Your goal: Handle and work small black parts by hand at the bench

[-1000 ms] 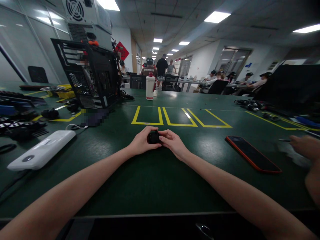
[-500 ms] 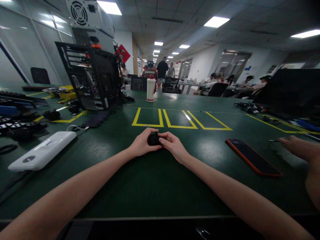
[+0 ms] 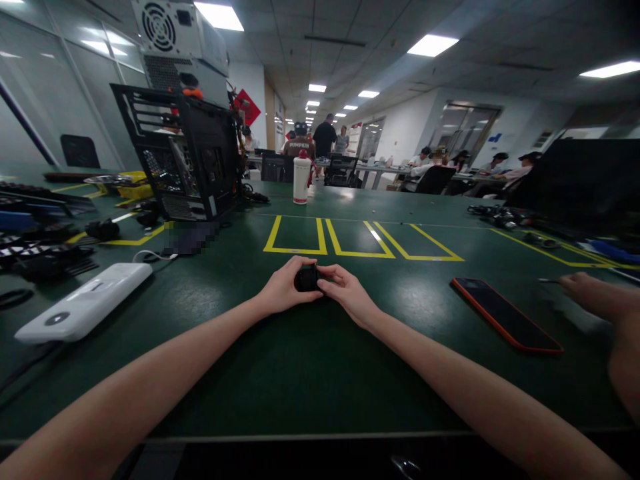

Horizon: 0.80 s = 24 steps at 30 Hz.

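Observation:
A small black round object [image 3: 307, 279] is held between both hands, low over the green table [image 3: 300, 373]. Thumb and fingers of my left hand [image 3: 285, 287] curve around its left side. My right hand [image 3: 347, 293] pinches at its right edge with thumb and fingertips. What the right fingertips grip there, beyond the object's edge, is too small to tell. Just beyond the hands, yellow tape outlines [image 3: 360, 253] mark the tabletop.
A white power bank [image 3: 85, 301] with cables lies left. An orange-edged phone [image 3: 505, 313] lies right, near another person's hand [image 3: 585, 290]. A black computer case [image 3: 190, 160] stands at back left, a white bottle [image 3: 301, 179] at back centre.

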Available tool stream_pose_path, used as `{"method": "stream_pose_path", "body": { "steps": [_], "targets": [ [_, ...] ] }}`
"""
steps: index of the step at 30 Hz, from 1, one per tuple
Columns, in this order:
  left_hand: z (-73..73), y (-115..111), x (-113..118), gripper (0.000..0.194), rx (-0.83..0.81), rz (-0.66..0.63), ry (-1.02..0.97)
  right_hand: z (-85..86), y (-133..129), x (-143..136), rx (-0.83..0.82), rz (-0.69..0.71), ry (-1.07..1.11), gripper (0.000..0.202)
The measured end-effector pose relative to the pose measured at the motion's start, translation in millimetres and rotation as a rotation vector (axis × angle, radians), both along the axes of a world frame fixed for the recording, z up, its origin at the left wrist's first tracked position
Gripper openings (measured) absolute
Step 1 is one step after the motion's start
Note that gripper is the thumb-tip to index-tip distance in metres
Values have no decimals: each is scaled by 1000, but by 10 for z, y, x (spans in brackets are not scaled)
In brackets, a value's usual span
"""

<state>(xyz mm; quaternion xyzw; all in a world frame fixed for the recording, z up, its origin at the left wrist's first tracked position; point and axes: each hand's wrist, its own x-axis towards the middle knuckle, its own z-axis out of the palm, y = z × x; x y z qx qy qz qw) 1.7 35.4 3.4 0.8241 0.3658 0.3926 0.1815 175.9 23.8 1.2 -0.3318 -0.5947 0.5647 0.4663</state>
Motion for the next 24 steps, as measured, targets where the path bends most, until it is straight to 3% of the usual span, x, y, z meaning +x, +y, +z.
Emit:
{"method": "stream_pose_path", "body": {
  "steps": [4,9,15,20,24],
  "targets": [
    [10,-4,2,55,-1,2,17,-26,40,2,-54,-17,12,22],
    [-2,3,0,56,-1,3,22,-71,110,11,-77,0,34,33],
    [-5,7,-4,55,-1,-2,9,-37,56,28,-1,31,33,32],
    [2,-17,-39,57,-24,-11,5,-19,31,5,-29,9,-26,23],
    [-8,-27,-54,57,-40,-13,-6,-39,62,-19,-20,2,-33,28]
  ]
}}
